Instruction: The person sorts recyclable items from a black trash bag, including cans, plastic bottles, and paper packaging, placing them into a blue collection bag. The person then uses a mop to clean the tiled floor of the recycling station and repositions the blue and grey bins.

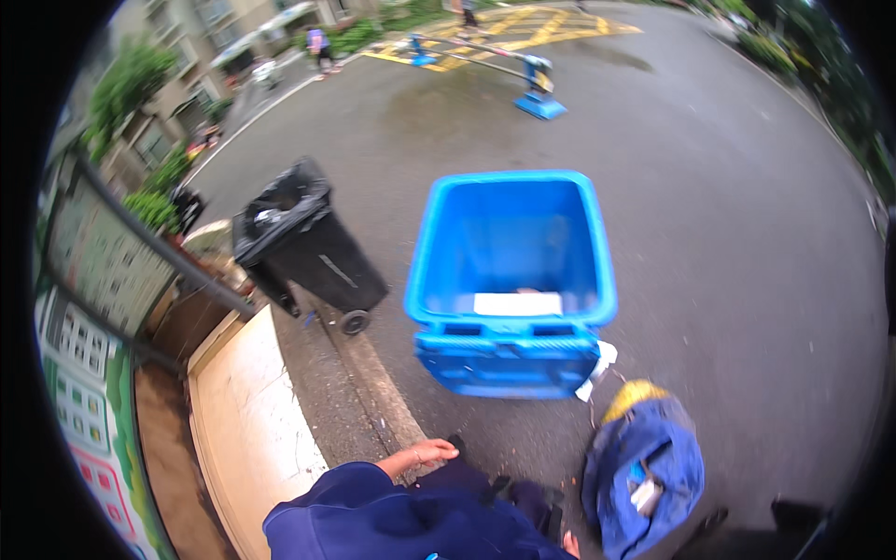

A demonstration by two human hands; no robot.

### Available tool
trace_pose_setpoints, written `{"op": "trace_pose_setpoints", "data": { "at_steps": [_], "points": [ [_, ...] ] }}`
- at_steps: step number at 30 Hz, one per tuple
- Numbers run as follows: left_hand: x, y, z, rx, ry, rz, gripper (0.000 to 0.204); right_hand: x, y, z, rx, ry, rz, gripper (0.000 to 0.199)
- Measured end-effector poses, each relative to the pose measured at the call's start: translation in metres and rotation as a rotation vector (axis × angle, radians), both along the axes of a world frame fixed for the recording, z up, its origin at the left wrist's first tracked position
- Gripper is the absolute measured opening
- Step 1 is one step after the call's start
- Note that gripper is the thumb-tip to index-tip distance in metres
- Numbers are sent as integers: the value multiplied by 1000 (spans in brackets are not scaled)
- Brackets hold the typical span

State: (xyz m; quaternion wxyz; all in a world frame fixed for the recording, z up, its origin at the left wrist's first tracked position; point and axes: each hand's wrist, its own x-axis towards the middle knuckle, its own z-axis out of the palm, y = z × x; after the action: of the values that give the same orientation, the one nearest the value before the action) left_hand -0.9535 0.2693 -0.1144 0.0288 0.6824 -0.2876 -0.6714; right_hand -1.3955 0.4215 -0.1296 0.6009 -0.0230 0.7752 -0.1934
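1. The left hand [425,455], at lower centre of the frame, hangs loose and grasps nothing, fingers lightly curled above the kerb [373,392].
2. Only a fingertip of the right hand [569,544] shows at the bottom edge; I cannot tell its grip.
3. A blue sack [644,462] lies at lower right, just beside the right hand.
4. A blue bin [511,280] stands open at centre.
5. A black bin [303,243] stands left of it.

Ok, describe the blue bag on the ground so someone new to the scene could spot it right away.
Start at the big open blue bin in the middle of the road. Just right of its near corner, on the wet asphalt, lies a crumpled blue bag, mouth open. Unlike the rigid blue bin and the black-lined wheeled bin, it is soft, with a yellow patch on top.
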Motion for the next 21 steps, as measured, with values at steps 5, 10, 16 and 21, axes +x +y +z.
{"op": "trace_pose_setpoints", "data": {
  "at_steps": [5, 10, 16, 21],
  "points": [
    [146, 57, -63, -114, -29, 201, 50, 93, -102, -21, -164, 53, 523, 56],
    [233, 59, -21, -214, -48, 703, 26, 176, -182, -2, -430, 81, 953, 48],
    [300, 72, -13, -275, -23, 973, 20, 349, -307, 180, -654, -303, 1287, 51],
    [303, 129, -21, -234, -92, 1321, 14, 464, -392, 209, -963, -316, 1461, 44]
  ]
}}
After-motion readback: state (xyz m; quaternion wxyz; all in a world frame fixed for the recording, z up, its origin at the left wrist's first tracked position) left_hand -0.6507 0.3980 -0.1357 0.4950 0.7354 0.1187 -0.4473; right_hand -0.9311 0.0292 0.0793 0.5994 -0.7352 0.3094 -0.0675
